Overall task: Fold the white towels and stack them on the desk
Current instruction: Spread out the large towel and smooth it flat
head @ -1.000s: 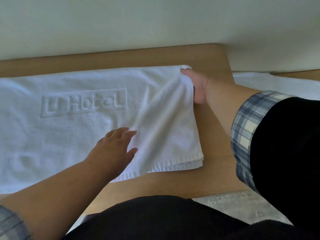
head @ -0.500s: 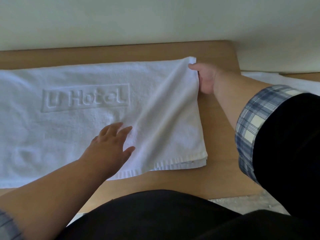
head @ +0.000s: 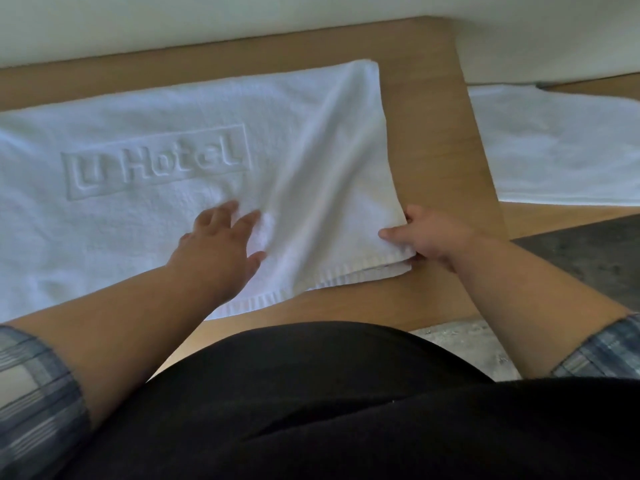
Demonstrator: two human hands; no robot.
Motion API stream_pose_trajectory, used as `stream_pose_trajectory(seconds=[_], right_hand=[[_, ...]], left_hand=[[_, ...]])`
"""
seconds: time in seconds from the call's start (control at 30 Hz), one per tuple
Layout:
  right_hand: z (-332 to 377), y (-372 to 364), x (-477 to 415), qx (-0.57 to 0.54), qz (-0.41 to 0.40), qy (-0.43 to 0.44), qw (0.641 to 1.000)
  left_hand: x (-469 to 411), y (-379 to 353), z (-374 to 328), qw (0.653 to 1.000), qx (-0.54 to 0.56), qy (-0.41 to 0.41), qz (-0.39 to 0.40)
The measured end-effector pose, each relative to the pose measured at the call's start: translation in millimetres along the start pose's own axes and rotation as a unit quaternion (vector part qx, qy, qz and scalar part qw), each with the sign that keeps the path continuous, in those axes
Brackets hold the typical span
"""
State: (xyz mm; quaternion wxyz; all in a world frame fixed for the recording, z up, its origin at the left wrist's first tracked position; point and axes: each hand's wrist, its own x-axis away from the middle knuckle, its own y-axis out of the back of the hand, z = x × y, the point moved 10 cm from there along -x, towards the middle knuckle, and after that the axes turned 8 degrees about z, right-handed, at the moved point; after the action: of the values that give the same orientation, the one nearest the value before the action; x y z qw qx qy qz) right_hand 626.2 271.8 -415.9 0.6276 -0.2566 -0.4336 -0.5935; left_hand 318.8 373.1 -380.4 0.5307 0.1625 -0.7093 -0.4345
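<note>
Wooden bench (head: 433,133) against pale wall. U Hotel towel (head: 156,209) flat, long axis left-right, bulk lying left. Left hand (head: 221,251) fingers (head: 225,211) spread, pressing midsection; right hand (head: 433,240) pinching near-right corner, at folded end.

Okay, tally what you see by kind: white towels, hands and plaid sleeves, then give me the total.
White towels: 2, the embossed towel and the plain towel to its right.
Hands: 2, left hand flat on the embossed towel, right hand pinching its near corner.
Plaid sleeves: 2, left sleeve and right sleeve.
Total: 6.
</note>
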Motion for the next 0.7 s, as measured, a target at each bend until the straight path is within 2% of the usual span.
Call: stream_pose_trajectory(seconds=[0.13, 0.2, 0.27, 0.33, 0.4, 0.5, 0.57, 0.7], right_hand=[[-11.5, -9.3, 17.2, 0.050, -0.035, -0.021, 0.998], [-7.4, -6.0, 26.6, 0.121, -0.074, -0.033, 0.989], [11.9, 0.1, 37.1, 0.248, -0.136, -0.033, 0.959], [48.8, -7.0, 46.0, 0.344, -0.196, 0.011, 0.918], [95.3, -39.0, 52.9, 0.335, -0.226, 0.107, 0.908], [152.0, -120.9, 45.5, 0.261, -0.214, 0.221, 0.915], [163.3, -170.2, 32.5, 0.244, -0.220, 0.225, 0.917], [132.9, -218.4, 8.4, 0.269, -0.267, 0.162, 0.911]], left_hand=[[-2.4, 3.2, -0.1, 1.000, 0.011, 0.003, 0.007], [-2.4, 6.0, 0.3, 1.000, 0.012, -0.009, 0.005], [-1.9, 10.1, 3.6, 0.999, 0.020, -0.033, -0.006], [-1.9, 15.4, 13.4, 0.998, 0.034, -0.058, -0.023], [-1.7, 17.3, 26.1, 0.996, 0.023, -0.074, -0.040], [-5.8, 5.3, 47.6, 0.996, -0.017, -0.086, -0.020], [-11.6, -6.5, 72.5, 0.995, -0.049, -0.081, 0.009], [-20.1, -9.7, 136.7, 0.998, -0.030, -0.025, 0.049]])
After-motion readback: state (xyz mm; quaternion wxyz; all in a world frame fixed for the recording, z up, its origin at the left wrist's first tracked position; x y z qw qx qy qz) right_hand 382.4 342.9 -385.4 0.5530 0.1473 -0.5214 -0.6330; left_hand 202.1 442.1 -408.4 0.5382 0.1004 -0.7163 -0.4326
